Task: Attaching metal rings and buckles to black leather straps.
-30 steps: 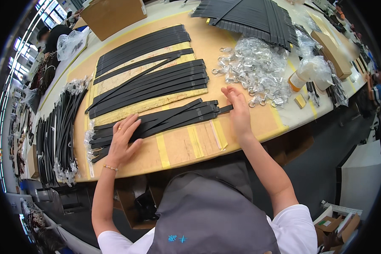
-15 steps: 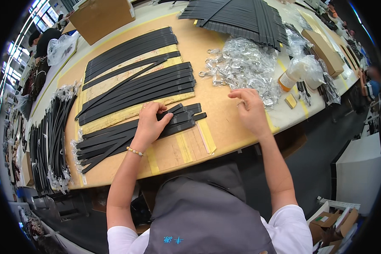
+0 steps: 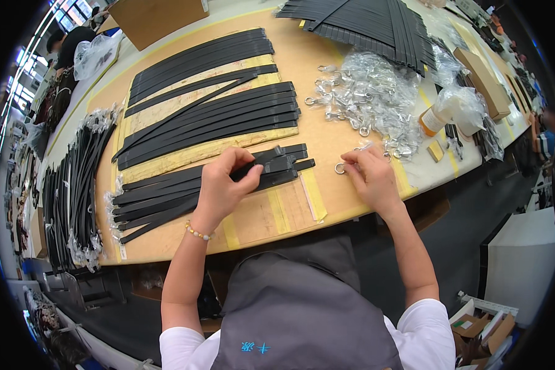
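— Right, where is the left hand [image 3: 219, 191]?

— Over the nearest bundle of black straps [image 3: 185, 194] on the bench [image 3: 327, 142]. Its fingers [image 3: 243, 168] are curled and pinched narrow on the end of one black strap [image 3: 271, 161], thumb below and the other fingers on top. The strap runs out to the right of the fingertips and lies across the others of its bundle.

— And the right hand [image 3: 371, 179]?

— It rests low on the bench, near the front edge. Its fingers [image 3: 351, 161] are drawn close together around a small metal ring [image 3: 340, 168], which sits on the bench just at the fingertips, touching them or nearly so. Whether the ring is actually gripped or only touched, I cannot tell.

— How far apart are strap and ring?

— Near one another. The strap ends stop just left of the ring, with a strip of bare bench between them.

— What else lies about?

— Behind the right hand, a heap of metal rings and clasps in clear plastic [image 3: 370, 102]. Beside that heap, to the right, a small white bottle with an orange base [image 3: 435, 117]. Further back on the left, two more rows of black straps [image 3: 209, 117] laid flat, and a fan of dark strips [image 3: 376, 21] at the far edge. At the far left, bundled straps in plastic sleeves [image 3: 74, 185].
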`<state>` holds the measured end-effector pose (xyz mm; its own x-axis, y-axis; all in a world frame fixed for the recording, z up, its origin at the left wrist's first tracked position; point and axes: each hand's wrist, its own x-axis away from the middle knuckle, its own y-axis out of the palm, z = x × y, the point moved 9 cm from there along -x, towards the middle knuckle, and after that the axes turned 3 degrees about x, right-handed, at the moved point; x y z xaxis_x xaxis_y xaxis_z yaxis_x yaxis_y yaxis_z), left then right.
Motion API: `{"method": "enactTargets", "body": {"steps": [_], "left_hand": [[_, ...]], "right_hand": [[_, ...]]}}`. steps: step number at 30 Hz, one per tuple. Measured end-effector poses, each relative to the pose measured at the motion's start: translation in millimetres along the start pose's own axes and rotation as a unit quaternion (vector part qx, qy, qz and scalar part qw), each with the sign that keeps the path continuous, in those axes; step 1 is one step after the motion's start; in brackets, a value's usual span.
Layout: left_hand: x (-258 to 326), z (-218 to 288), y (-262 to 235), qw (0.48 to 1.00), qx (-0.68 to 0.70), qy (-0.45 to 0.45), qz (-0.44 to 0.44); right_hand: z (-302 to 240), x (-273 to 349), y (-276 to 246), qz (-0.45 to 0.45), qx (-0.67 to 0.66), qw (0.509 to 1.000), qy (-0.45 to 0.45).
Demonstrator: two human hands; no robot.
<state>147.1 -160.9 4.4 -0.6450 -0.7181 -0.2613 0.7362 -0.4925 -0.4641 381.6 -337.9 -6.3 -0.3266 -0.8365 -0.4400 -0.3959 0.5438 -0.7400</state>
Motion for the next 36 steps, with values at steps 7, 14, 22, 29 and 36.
{"method": "enactTargets", "body": {"steps": [7, 14, 22, 29, 36], "left_hand": [[47.2, 5.2, 35.2, 0.977, 0.124, -0.062, -0.159], [51.6, 10.4, 42.9, 0.980, 0.154, -0.049, -0.117], [50.7, 11.2, 36.9, 0.974, 0.208, -0.038, -0.076], [54.4, 12.0, 36.7, 0.963, 0.252, -0.051, -0.078], [57.2, 25.0, 33.1, 0.967, 0.240, -0.037, -0.073]], "right_hand": [[-3.3, 13.6, 2.3, -0.073, -0.068, 0.994, 0.038], [-6.5, 33.1, 27.0, -0.081, -0.289, 0.938, 0.174], [-57.6, 14.8, 42.7, -0.046, -0.399, 0.914, 0.060], [-60.5, 30.4, 71.1, -0.064, -0.562, 0.820, 0.089], [-74.3, 36.2, 92.6, -0.182, -0.677, 0.691, 0.175]]}}
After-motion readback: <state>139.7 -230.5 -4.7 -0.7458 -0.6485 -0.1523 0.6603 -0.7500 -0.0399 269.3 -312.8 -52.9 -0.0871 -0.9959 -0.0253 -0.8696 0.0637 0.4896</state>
